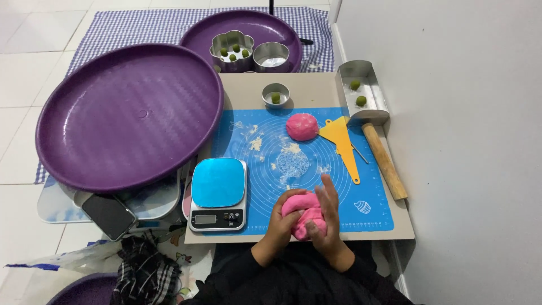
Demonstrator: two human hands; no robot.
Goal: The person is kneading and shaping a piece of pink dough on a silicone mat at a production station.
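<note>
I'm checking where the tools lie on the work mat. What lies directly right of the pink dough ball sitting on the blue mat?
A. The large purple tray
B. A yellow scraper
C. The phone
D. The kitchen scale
B: the yellow scraper lies just right of the pink dough ball on the blue mat, while the kitchen scale sits at the mat's lower left.

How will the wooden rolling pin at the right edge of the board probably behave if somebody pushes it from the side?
The wooden rolling pin is a plain cylinder, so it would probably roll easily. It lies at the edge of the board, partly off the blue mat, so it may fall off. It looks solid and stiff, so it is unlikely to bend.
</note>
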